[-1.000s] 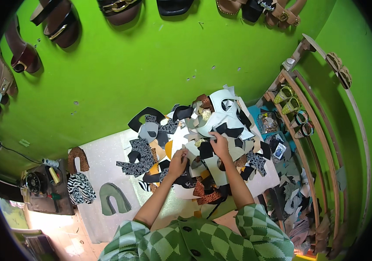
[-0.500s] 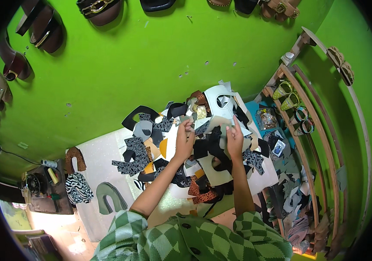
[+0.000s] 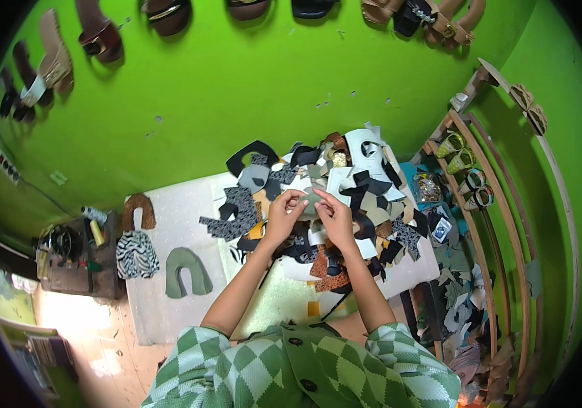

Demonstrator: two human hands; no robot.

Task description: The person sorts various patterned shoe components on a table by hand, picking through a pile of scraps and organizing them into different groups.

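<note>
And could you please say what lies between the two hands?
A grey-green piece lies between the left hand and the right hand, seen in the head view.

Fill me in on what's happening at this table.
A person in a green checked top is handling a small grey-green piece, held between the left hand and the right hand. Both hands are over a jumbled heap of cut scraps, plain and patterned, on a white table. Left of the heap lie a green arch-shaped piece, a zebra-striped bundle and a brown spotted arch.
</note>
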